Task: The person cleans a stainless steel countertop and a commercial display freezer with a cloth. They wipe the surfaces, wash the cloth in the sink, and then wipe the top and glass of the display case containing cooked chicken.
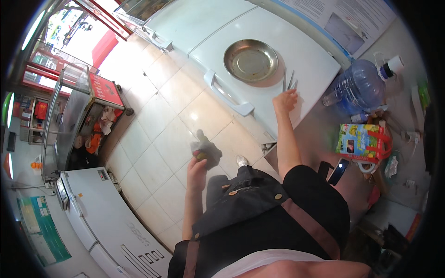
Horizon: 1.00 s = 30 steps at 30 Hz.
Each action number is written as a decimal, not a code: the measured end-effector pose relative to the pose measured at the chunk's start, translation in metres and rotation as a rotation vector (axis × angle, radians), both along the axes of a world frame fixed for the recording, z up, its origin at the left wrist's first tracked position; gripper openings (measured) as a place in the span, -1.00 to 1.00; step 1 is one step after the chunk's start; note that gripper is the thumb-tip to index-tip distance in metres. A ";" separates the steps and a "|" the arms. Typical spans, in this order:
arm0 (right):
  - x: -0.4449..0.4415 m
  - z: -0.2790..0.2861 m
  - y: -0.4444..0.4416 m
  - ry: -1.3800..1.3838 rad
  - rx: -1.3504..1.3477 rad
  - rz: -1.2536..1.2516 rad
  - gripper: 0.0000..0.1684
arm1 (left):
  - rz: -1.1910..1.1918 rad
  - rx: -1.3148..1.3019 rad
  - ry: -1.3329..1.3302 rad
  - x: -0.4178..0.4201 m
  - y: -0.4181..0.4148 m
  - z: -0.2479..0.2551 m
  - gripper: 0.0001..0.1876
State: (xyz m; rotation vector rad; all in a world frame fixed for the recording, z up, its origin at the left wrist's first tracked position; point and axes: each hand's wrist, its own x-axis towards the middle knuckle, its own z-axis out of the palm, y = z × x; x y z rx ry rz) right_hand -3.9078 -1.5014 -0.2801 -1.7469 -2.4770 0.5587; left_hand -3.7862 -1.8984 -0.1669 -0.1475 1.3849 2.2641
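Observation:
My right hand [285, 100] reaches over the white chest freezer lid [212, 52], its fingers closed around one end of metal tongs [288, 79]. The prongs point away from me, and their lower part is hidden by the fingers. Beside the tongs, a round stainless steel dish [251, 61] with brown specks rests on the lid, its middle bare. Lower down, over the tiled floor, my left hand [197, 173] grips a small greyish bundle [200, 148], perhaps a thin plastic bag, showing red and yellow-green patches. What it contains cannot be told.
Right of the freezer stand a blue water jug [361, 85], a clear cup [332, 98] and a printed carry bag [361, 140]. A phone [338, 172] lies nearby. Another freezer [114, 222] and a wheeled glass display cart [92, 100] stand left across the tiled floor [156, 139].

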 end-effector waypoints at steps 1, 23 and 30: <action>-0.003 -0.011 0.007 -0.040 -0.007 -0.008 0.09 | 0.007 0.072 -0.007 -0.022 -0.005 -0.004 -0.48; -0.149 -0.029 -0.060 0.565 -0.555 0.137 -0.25 | -0.976 -0.019 -0.017 -0.386 0.043 0.016 -0.41; -0.119 -0.026 -0.040 0.277 0.009 0.478 -0.42 | -1.283 -0.205 0.502 -0.406 0.089 0.054 -0.33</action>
